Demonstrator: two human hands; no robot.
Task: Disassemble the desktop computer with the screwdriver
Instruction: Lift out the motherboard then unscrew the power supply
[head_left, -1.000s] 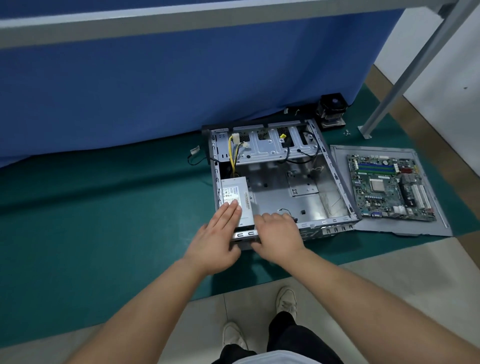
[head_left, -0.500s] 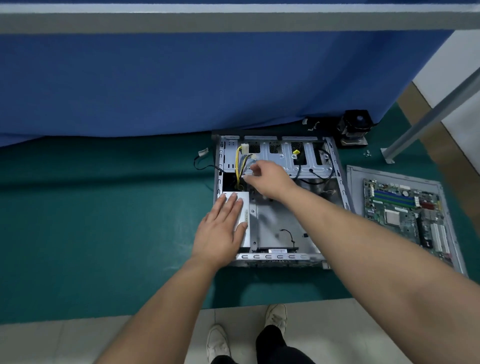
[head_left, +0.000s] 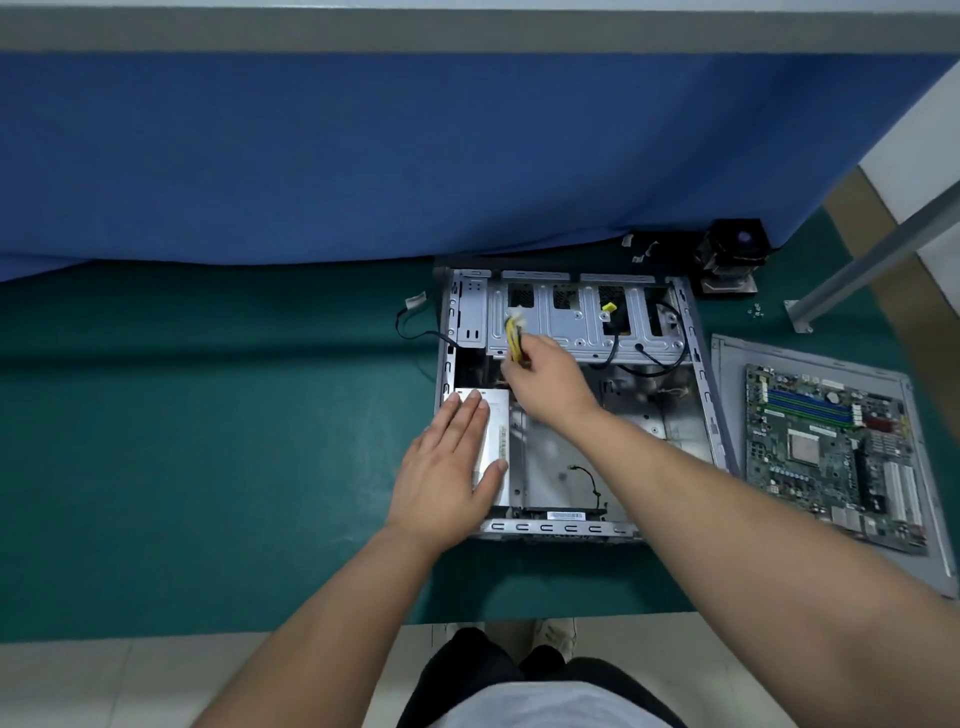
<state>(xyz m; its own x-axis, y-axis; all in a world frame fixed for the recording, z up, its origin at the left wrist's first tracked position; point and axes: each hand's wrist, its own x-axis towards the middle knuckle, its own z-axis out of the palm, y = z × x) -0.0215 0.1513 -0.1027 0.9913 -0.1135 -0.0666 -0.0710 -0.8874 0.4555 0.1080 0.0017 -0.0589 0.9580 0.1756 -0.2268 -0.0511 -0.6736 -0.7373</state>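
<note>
The open grey computer case (head_left: 701, 395) lies flat on the green mat. My left hand (head_left: 447, 467) rests flat, fingers straight, on the silver power supply (head_left: 496, 415) in the case's left side. My right hand (head_left: 545, 379) reaches deeper into the case and grips the bundle of yellow and black power cables (head_left: 515, 340) by the drive cage (head_left: 582, 319). The removed motherboard (head_left: 831, 452) lies on a grey side panel (head_left: 727, 358) to the right. No screwdriver is visible.
A black cooler fan (head_left: 732, 254) stands behind the case by the blue curtain (head_left: 415, 156). Small screws (head_left: 756, 312) lie near a grey metal table leg (head_left: 872, 260). A loose black cable (head_left: 415, 327) trails left of the case. My shoes (head_left: 556, 634) are at the mat's near edge.
My right hand left the case's front edge, reached in to the drive cage and took hold of the yellow cable bundle. My left hand stayed on the power supply. The view tilted downward.
</note>
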